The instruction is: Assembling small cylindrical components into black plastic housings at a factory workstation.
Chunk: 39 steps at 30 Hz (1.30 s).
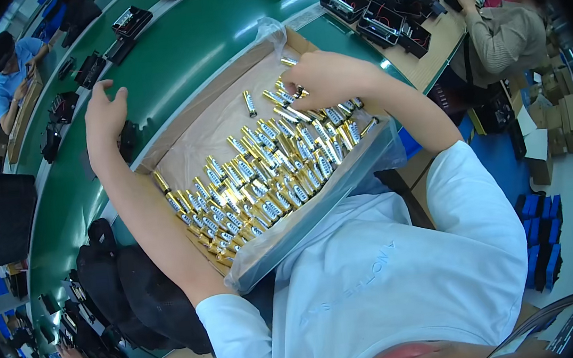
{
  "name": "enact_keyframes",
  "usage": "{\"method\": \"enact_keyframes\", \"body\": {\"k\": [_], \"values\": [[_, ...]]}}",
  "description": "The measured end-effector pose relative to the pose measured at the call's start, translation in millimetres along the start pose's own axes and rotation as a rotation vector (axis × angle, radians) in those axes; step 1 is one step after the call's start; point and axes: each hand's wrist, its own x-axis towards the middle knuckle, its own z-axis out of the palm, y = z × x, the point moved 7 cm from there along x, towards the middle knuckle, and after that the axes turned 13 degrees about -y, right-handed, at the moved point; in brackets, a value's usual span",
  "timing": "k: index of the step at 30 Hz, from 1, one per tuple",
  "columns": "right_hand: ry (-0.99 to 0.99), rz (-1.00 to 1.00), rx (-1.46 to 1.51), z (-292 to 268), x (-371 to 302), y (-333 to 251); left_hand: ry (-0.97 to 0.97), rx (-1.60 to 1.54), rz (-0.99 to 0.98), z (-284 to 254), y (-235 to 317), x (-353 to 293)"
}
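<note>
A shallow cardboard box (190, 129) lined with clear plastic stands tilted in front of me. Many gold AA-type batteries (265, 171) with pale labels lie in it, heaped toward the near side. My right hand (328, 80) reaches over the box's far right part, fingers curled down onto several batteries; the fingertips are partly hidden. A single battery (249, 104) lies apart to the left of that hand. Beyond the box's left side, my left hand (105, 117) is raised with thumb and fingers apart and nothing between them. Beside it on the green bench is a small black device (128, 138).
The long green bench (195, 42) curves past the box, with open black cases (132, 22) along it. More black cases with wires (382, 22) fill a wooden table at the right. Co-workers sit at upper left, upper right and lower left. Blue bins (541, 239) stand at right.
</note>
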Motion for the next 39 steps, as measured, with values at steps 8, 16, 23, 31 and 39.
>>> {"method": "enact_keyframes", "body": {"k": [8,16,23,31,39], "values": [[0.067,-0.132,-0.147,-17.5,26.9,-22.3,-0.171,0.041,0.074,32.8,20.9,-1.6],[0.262,-0.324,0.148,-26.7,47.4,-14.1,-0.155,-0.042,0.146,46.5,-2.4,19.6],[0.365,-0.068,0.005,-38.4,1.6,9.2,-0.101,-0.178,0.195,51.0,-5.4,23.0],[0.310,0.338,-0.054,21.5,-74.3,20.1,-0.126,-0.210,0.181,50.6,-9.4,23.9],[0.397,0.384,0.056,40.9,-84.8,14.6,-0.124,-0.185,0.234,46.6,9.3,12.3]]}}
